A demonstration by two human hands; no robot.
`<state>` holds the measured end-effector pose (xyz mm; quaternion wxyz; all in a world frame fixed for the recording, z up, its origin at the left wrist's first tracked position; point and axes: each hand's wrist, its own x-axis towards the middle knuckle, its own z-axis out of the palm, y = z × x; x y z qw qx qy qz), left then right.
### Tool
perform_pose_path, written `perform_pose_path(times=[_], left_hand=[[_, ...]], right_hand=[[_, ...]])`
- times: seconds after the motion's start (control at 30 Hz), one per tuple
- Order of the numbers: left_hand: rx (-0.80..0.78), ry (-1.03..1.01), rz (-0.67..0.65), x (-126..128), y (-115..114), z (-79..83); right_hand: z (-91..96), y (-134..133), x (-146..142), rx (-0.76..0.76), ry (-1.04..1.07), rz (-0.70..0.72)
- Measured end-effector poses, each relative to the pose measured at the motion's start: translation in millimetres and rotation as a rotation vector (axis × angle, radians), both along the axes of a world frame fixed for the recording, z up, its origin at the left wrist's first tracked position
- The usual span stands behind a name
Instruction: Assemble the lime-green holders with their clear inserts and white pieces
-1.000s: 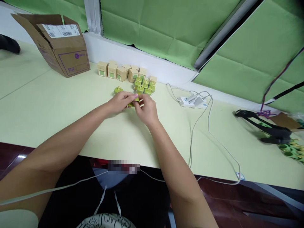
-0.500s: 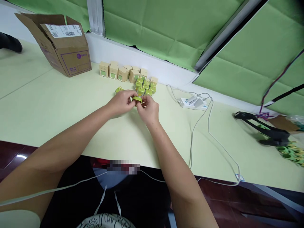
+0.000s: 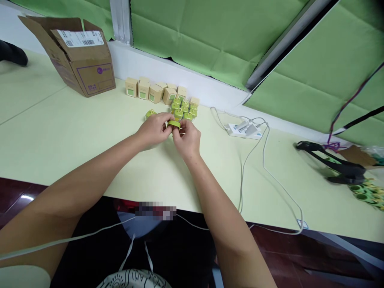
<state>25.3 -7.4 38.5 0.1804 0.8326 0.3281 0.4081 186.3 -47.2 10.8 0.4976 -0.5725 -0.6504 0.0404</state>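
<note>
Between my two hands, above the table, is a small yellow-green cap-like piece (image 3: 174, 123) with a rounded rim. My left hand (image 3: 156, 129) pinches it from the left, and my right hand (image 3: 187, 138) grips it from the right with bent fingers. The fingers hide its underside. Just beyond my hands stands a cluster of small clear containers with yellow-green looped lids (image 3: 179, 113). Another yellow-green lidded container (image 3: 150, 113) sits apart, right behind my left hand.
Small cardboard boxes (image 3: 143, 90) line the wall behind the cluster. An open carton (image 3: 90, 76) stands at the back left. A power strip (image 3: 244, 130) with white cables lies right of my hands. Farther right are a black stand (image 3: 345, 170) and several green ring-shaped pieces (image 3: 364, 194).
The yellow-green piece has shifted and tilted very slightly between my fingers. Both hands stay in nearly the same place; nothing else has moved.
</note>
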Motion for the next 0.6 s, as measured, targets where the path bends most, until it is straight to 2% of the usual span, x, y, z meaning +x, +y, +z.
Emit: perform_pose_path(times=[0.17,0.4,0.5,0.6], left_hand=[[0.06,-0.002,-0.008,-0.5,-0.7,0.0],[0.052,-0.02,-0.024,1.8,1.4,-6.8],[0.046,-0.032,-0.038,2.9,0.7,-7.6],[0.03,-0.039,-0.035,3.4,0.4,-8.2]], right_hand=[[-1.1,0.7,0.1,0.035,-0.037,-0.012],[-1.9,3.7,1.7,0.099,0.011,0.002],[-1.8,4.3,1.9,0.059,0.064,0.004],[-0.8,4.1,0.7,-0.025,0.211,0.019]])
